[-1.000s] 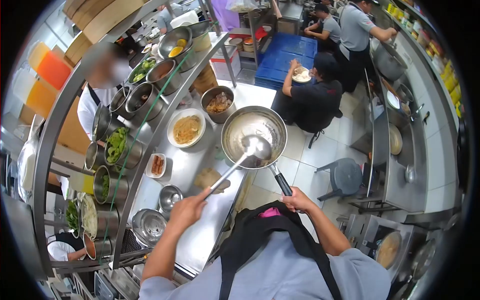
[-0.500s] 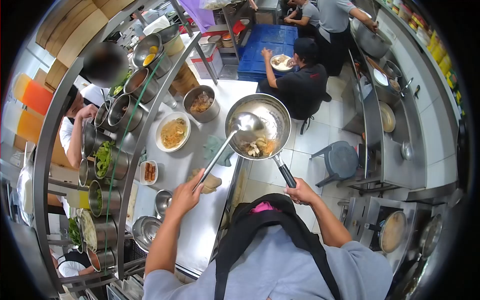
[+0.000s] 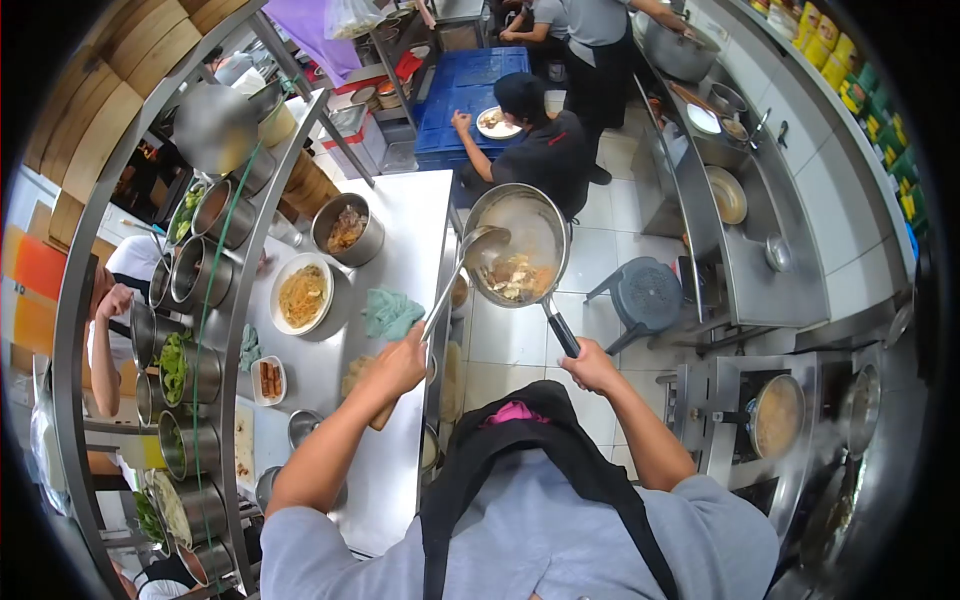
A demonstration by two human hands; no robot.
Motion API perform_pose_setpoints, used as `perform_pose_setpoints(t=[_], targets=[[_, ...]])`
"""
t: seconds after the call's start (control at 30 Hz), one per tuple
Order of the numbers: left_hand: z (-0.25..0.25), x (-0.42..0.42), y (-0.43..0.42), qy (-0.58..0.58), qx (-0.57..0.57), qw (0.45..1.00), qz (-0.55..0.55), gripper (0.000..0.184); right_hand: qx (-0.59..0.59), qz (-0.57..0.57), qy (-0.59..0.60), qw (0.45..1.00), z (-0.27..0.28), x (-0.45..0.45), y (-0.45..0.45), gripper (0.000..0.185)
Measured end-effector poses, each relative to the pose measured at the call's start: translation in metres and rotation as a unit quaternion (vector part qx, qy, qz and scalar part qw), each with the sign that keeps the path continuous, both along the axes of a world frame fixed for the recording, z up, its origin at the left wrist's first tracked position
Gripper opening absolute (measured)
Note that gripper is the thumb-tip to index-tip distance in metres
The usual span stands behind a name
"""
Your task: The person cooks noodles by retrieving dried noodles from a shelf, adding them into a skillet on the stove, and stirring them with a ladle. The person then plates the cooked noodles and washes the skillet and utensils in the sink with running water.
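My left hand [image 3: 398, 364] is closed around the handle of a steel ladle [image 3: 446, 300], whose wooden end sticks out below the fist. The ladle's bowl dips over the left side of a steel frying pan [image 3: 535, 215]. Inside the pan, chopped food [image 3: 522, 278] in pale and orange bits is gathered toward the near side. My right hand [image 3: 592, 367] grips the pan's black handle, holding the pan up above the floor beside the counter. Left of the ladle, a plate of noodles [image 3: 302, 294] and a steel pot [image 3: 347, 230] with browned food stand on the counter.
A green cloth [image 3: 392, 313] and a small dish of rolls [image 3: 269, 380] lie on the steel counter [image 3: 400, 210]. Shelved steel containers [image 3: 190, 375] line the left. A seated person [image 3: 535, 140] is ahead; a grey stool [image 3: 647, 293] and a stove pan [image 3: 777, 417] are on the right.
The view has turned, so the counter appears further left. The pan has shifted right, away from the counter. My left hand has moved forward, and the ladle's bowl sits nearer the pan's left rim.
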State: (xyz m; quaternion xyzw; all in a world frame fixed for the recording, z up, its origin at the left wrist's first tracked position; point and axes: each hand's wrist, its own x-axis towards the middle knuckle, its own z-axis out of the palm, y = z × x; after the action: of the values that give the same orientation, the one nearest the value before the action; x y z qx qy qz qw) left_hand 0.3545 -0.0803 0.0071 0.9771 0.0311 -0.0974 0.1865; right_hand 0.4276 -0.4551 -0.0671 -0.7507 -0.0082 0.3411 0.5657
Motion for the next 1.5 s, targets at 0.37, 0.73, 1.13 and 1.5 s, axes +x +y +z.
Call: perform_pose_setpoints(t=[0.37,0.73,1.13,1.5], targets=[[-0.038,0.044,-0.062,0.447,-0.693,0.509,0.247,0.024,-0.060,-0.009,0.071,0.996,-0.041,0.004,-0.004,0.017],[-0.015,-0.012,-0.041,0.345,-0.809,0.407,0.245,0.036,0.024,0.013,0.117,0.993,-0.003,-0.015,-0.025,0.023],[0.095,-0.153,0.098,0.079,-0.809,0.446,0.374,0.026,0.131,0.086,0.179,0.971,0.019,0.003,0.058,0.026],[0.006,-0.141,0.228,-0.036,-0.483,0.712,0.508,0.042,0.084,0.123,0.160,0.976,0.035,-0.013,0.097,0.025]])
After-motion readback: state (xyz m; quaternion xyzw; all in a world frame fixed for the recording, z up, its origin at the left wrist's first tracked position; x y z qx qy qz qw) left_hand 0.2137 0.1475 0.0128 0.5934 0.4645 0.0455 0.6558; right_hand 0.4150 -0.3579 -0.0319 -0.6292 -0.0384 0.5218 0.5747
